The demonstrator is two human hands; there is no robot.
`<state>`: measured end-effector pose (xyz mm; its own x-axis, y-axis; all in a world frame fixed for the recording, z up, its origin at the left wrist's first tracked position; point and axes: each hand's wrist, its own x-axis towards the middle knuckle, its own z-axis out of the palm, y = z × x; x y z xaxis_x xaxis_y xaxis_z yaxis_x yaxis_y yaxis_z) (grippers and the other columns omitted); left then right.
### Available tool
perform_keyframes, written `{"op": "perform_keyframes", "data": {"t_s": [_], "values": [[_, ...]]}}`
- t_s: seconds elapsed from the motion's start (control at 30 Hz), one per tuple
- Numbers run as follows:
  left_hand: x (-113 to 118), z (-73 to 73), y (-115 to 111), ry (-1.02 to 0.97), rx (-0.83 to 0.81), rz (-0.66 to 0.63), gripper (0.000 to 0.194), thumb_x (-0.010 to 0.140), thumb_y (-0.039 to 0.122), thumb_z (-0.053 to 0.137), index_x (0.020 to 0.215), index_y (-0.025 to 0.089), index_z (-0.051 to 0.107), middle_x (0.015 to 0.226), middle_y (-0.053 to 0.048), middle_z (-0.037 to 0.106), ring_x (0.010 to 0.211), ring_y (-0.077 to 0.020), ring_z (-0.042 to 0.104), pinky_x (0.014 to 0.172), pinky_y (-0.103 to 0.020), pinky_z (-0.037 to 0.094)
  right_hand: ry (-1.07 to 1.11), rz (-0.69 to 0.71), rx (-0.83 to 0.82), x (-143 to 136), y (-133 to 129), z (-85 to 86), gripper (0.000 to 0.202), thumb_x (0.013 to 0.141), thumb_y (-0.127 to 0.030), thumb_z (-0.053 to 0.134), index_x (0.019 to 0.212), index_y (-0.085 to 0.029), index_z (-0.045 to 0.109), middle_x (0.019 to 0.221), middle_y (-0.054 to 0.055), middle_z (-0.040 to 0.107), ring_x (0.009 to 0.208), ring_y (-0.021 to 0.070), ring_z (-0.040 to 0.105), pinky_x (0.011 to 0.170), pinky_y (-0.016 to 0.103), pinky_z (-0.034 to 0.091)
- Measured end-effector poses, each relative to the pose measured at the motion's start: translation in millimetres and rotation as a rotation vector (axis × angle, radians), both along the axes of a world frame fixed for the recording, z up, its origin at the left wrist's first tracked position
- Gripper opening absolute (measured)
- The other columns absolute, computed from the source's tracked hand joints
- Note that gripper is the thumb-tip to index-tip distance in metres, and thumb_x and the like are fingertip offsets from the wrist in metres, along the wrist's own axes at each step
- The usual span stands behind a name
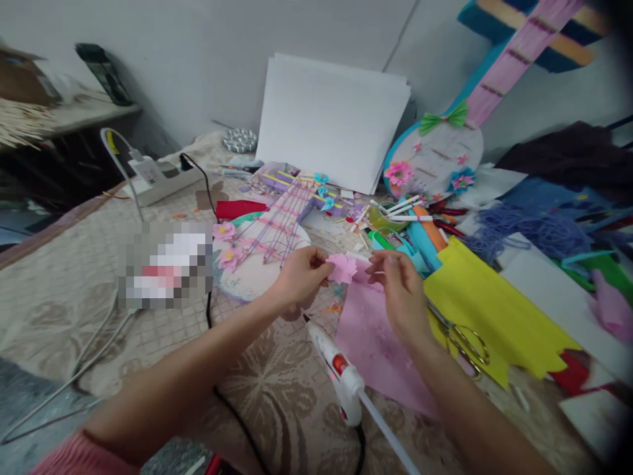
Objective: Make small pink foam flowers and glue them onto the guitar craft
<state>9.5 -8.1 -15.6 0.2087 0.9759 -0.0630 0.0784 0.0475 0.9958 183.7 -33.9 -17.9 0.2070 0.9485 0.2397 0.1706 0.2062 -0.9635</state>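
Observation:
Near the middle of the view, my left hand (305, 274) pinches the left edge of a small pink paper flower (343, 268). Just right of the flower is my right hand (395, 284), its fingers bent and close together; what they hold, if anything, is too small to tell. Under my right hand lies a pink sheet (368, 336). A white glue gun (339, 369) rests in front of my hands, its dark tip pointing up and left. Behind my left hand is a flat guitar-shaped craft (262, 264) with strings and pink flowers.
Gold-handled scissors (465, 340) lie on yellow sheets (494, 303) at the right. White boards (331, 125) and a decorated instrument (435, 158) lean at the back. At the left are a power strip (163, 181), cables and a blurred-out object (165, 267).

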Motion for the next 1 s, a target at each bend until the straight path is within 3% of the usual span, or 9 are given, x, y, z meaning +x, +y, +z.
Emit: {"op": "perform_keyframes", "data": {"t_s": [0.2,0.53,0.73,0.8,0.87,0.93,1.0], "values": [[-1.1,0.6,2.4,-0.011,-0.012,0.035,0.007,0.072,0.017,0.056,0.070,0.014,0.050,0.055,0.002,0.055,0.046,-0.0061,0.051,0.045,-0.017,0.040,0.058,0.072,-0.074,25.7,-10.7,-1.0,0.031,0.087,-0.044,0.048,0.073,-0.017,0.058,0.058,0.000,0.050,0.051,0.0107,0.047,0.047,0.024,0.038],[-2.4,-3.4,5.8,0.003,0.007,0.055,0.007,0.073,0.018,0.056,0.071,0.015,0.050,0.055,0.001,0.056,0.047,-0.0081,0.055,0.045,-0.018,0.041,0.028,0.102,-0.149,32.6,-27.4,8.4,0.016,0.082,-0.034,0.057,0.086,-0.018,0.058,0.065,-0.001,0.051,0.051,0.0084,0.044,0.046,0.021,0.036],[-1.6,-2.7,6.6,-0.003,0.001,0.070,0.007,0.072,0.016,0.056,0.070,0.014,0.051,0.055,0.002,0.055,0.047,-0.0076,0.055,0.046,-0.018,0.042,-0.080,0.025,-0.258,46.8,-66.8,-0.9,0.037,0.090,-0.043,0.040,0.063,-0.018,0.047,0.044,-0.006,0.034,0.037,0.0070,0.030,0.036,0.020,0.023],[-1.3,-1.3,5.8,-0.001,0.011,0.077,0.007,0.072,0.015,0.057,0.069,0.014,0.051,0.054,0.002,0.054,0.046,-0.0072,0.054,0.046,-0.018,0.041,-0.128,0.074,-0.339,52.9,-83.0,-3.1,0.032,0.089,-0.041,0.044,0.069,-0.018,0.051,0.047,-0.005,0.038,0.039,0.0071,0.033,0.037,0.019,0.026],[-1.2,-0.7,5.2,-0.007,0.012,0.075,0.007,0.072,0.015,0.057,0.069,0.014,0.051,0.054,0.002,0.054,0.046,-0.0072,0.054,0.046,-0.018,0.042,-0.158,0.128,-0.361,58.6,-99.6,-4.3,0.018,0.087,-0.037,0.050,0.088,-0.019,0.055,0.059,-0.003,0.047,0.045,0.0081,0.042,0.043,0.020,0.035],[-1.1,-1.1,5.2,-0.018,0.009,0.074,0.008,0.072,0.015,0.057,0.068,0.014,0.050,0.054,0.002,0.055,0.046,-0.0074,0.054,0.046,-0.018,0.042,-0.161,0.203,-0.324,61.5,-116.2,-4.7,0.023,0.087,-0.036,0.050,0.105,-0.022,0.053,0.074,0.000,0.054,0.056,0.0107,0.050,0.053,0.023,0.043],[-1.1,-2.2,5.6,-0.019,0.007,0.075,0.008,0.071,0.016,0.058,0.068,0.014,0.051,0.054,0.002,0.055,0.046,-0.0075,0.054,0.046,-0.018,0.042,-0.199,0.329,-0.301,58.9,-131.5,-4.7,0.028,0.086,-0.039,0.049,0.109,-0.024,0.052,0.083,0.003,0.056,0.069,0.0149,0.055,0.062,0.026,0.046]]}}
